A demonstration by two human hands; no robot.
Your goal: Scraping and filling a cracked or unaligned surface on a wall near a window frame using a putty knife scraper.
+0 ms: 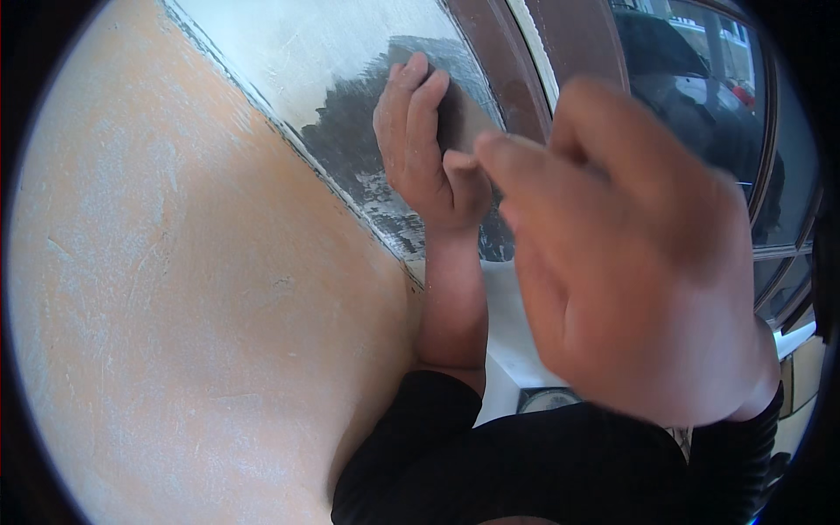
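Left hand (426, 140) cups a flat greyish piece (460, 119); right hand (643, 262) curls, too blurred to tell its grip.

We see a matt, scratched orange wall (175, 289) beside a smooth white panel (280, 48) bearing a rough, streaked dark-grey patch (346, 131). We note glossy glass (696, 96) and matt black cloth (407, 429).
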